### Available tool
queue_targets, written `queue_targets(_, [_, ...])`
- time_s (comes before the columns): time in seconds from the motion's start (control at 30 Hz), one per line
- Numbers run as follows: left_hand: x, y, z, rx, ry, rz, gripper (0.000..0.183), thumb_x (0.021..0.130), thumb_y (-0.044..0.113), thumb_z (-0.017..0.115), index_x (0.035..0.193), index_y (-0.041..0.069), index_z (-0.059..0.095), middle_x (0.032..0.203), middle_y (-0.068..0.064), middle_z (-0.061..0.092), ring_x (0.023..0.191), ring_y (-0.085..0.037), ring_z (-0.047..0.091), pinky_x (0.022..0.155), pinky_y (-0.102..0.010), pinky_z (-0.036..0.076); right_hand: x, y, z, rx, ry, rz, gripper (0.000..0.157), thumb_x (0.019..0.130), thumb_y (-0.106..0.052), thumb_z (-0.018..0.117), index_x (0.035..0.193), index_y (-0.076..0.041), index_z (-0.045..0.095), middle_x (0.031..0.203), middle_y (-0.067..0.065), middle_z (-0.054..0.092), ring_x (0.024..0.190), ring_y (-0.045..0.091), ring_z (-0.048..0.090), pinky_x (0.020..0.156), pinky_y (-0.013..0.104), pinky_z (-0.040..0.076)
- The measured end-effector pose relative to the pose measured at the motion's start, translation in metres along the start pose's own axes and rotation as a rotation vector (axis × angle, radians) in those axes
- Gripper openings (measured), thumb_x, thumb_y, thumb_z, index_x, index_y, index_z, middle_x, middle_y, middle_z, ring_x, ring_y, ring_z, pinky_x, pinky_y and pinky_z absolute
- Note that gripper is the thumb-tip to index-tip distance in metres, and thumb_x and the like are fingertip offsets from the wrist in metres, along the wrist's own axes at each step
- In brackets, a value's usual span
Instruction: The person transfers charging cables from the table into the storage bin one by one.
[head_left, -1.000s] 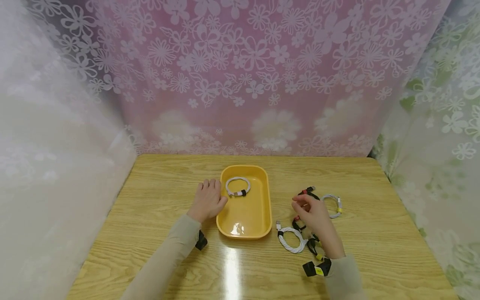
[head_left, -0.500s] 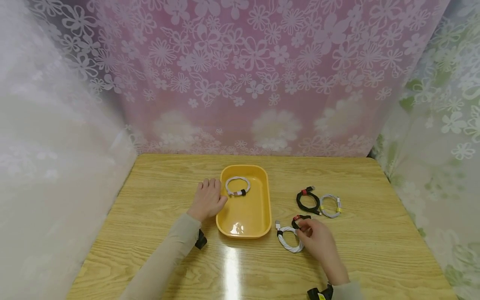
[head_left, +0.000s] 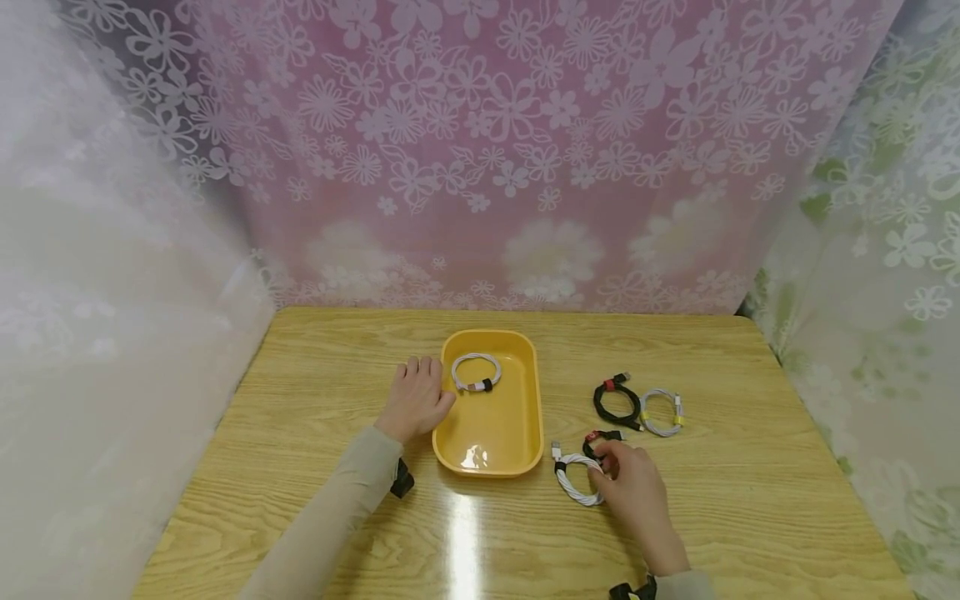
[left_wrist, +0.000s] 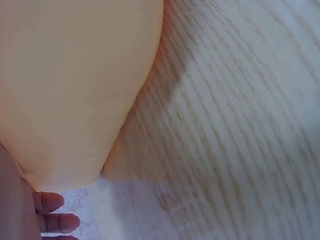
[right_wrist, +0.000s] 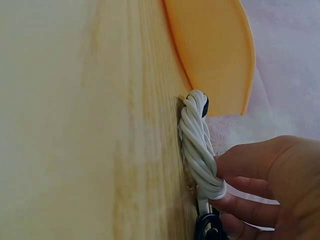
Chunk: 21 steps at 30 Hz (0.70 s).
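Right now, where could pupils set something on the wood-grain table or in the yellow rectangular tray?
Bare: the table left of the left hand; the tray between its white coiled cable and near rim. Crowded: at the right hand, amid more coiled cables.

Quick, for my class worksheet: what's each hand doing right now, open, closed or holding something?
Left hand: at the edge of the yellow tray; grip cannot be told.
Right hand: closed, pinching the coiled white cable outside the tray.
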<state>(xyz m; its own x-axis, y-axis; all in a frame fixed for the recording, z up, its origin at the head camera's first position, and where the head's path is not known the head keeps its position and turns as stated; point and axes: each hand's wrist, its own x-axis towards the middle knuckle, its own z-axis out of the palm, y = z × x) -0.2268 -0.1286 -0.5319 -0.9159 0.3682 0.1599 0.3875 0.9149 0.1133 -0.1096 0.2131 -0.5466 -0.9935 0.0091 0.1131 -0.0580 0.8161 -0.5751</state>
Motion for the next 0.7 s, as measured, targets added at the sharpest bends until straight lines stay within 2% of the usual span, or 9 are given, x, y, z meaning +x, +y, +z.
queue_targets(0.2, [0.0003,-0.0001,-0.0005,0.002,-0.006,0.001,0.019,0.091,0.019,0.050,0.082,0.010,0.035,0.081,-0.007,0.035,0.075,-0.027,0.032,0.071,-0.037,0.025,-0.0007,0.0013,0.0046,-0.036,0.051,-0.035,0.018,0.073,-0.007,0.082,0.084,-0.011,0.068,0.069,-0.005,0.054,0.065,0.016,0.042,0.056,0.032,0.034])
queue_targets(0.43, [-0.0005,0.0004,-0.0021,-0.003,-0.006,0.002,0.020,0.091,0.018,0.050,0.081,0.011,0.034,0.080,-0.007,0.034,0.075,-0.027,0.031,0.071,-0.037,0.025,-0.0026,0.0026,0.0078,-0.074,0.084,-0.073,0.019,0.071,-0.006,0.080,0.079,-0.014,0.065,0.066,-0.007,0.049,0.062,0.015,0.039,0.059,0.034,0.031])
queue_targets(0.7, [-0.0001,-0.0001,-0.0005,0.011,-0.012,0.004,0.020,0.092,0.020,0.049,0.082,0.010,0.035,0.081,-0.008,0.034,0.075,-0.027,0.031,0.071,-0.038,0.025,-0.0064,-0.0030,0.0017,-0.021,0.055,-0.027,0.017,0.073,-0.008,0.080,0.083,-0.016,0.068,0.068,-0.008,0.055,0.065,0.013,0.044,0.063,0.034,0.033])
